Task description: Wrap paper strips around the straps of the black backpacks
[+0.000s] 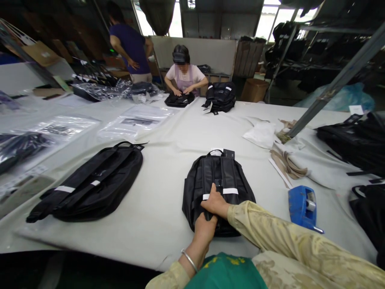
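A black backpack [221, 172] lies in front of me with its shoulder straps facing up, white bands across them and a dark hang tag [229, 153] by its top handle. My right hand [215, 200] is closed on the left-side shoulder strap near its white band, thumb or finger pointing up along it. Just below, my left hand [205, 228], with a bangle at the wrist, pinches the lower part of that strap. The strap between my fingers is partly hidden. To the left, another black backpack [99, 180] lies strap side up.
A blue tape dispenser [303, 206] stands right of the backpack, near a metal post [333, 86] and paper scraps [290, 164]. Clear plastic bags [135, 120] lie at left. Across the table a co-worker [185, 74] handles a black bag [179, 100] beside stacked backpacks [221, 96].
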